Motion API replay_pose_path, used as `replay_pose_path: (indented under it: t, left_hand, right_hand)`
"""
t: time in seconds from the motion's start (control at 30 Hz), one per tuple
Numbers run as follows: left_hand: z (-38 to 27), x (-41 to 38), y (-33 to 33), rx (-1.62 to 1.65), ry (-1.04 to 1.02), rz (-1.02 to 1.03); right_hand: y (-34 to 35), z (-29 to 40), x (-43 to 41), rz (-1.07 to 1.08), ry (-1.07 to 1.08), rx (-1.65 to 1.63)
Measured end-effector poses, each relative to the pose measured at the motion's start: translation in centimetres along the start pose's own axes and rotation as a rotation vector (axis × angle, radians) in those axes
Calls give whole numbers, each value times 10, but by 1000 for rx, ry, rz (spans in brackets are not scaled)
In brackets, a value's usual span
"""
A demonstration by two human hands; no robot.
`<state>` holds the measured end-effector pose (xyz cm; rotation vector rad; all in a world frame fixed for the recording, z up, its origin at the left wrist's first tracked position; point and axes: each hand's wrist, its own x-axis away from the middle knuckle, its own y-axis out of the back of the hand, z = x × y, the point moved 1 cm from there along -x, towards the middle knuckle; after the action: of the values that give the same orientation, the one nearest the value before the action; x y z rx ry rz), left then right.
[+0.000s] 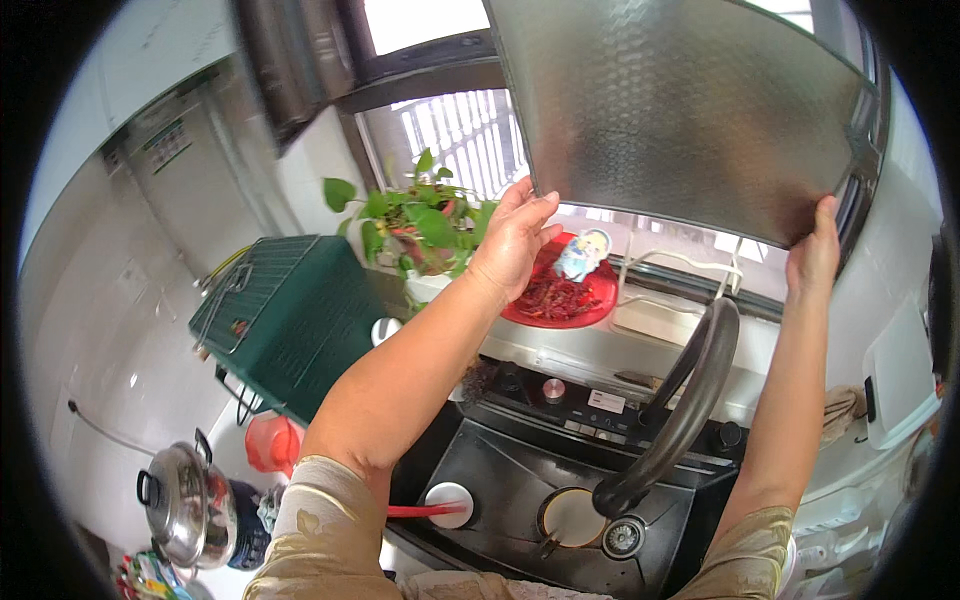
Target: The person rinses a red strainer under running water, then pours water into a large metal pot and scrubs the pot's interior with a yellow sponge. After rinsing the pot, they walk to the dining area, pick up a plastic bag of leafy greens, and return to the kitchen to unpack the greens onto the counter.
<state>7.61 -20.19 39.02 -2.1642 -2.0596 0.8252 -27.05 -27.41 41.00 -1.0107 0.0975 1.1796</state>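
A thin rectangular panel [675, 120] with a textured, translucent-looking surface is held up in front of the window, tilted. My left hand [517, 236] is at its lower left corner, thumb and fingers around the edge. At the lower right corner, my right hand [814, 251] grips the edge, its fingers partly hidden behind the panel. Below my left hand, a red plate [562, 319] of dried red chillies rests on the sill, with a cartoon figure cutout [583, 255] on it. A potted green plant [431, 225] stands just left of that hand.
Beneath my arms is a black sink [495, 457] with a dark curved faucet [712, 390], a white cup [450, 504] and a round pan or bowl [576, 517]. A green container with a wire rack [300, 322] and a lidded steel pot [180, 502] stand left; a white wire rack [675, 259] is near the window.
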Motion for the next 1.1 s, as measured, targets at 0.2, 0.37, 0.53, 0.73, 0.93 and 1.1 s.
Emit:
replay_pose_path:
  t: [0.2,0.37,0.53,0.73,0.93,1.1]
  left_hand:
    - [-70,129,21,-42,-143,-24]
    - [-94,302,38,-95,-162,-412]
    - [-91,494,91,-85,204,-707]
    - [-79,696,125,-64,350,-1079]
    - [-63,814,144,-156,612,-1206]
    - [-54,845,152,-60,733,-1276]
  right_hand:
    - [9,68,26,256,-262,-125]
    - [-29,123,142,383,-419,45]
    - [-72,131,319,430,-589,162]
    - [-82,79,517,623,-1068,195]
    - [-63,38,647,541,-1417,388]
    - [-83,22,683,701,-1612,651]
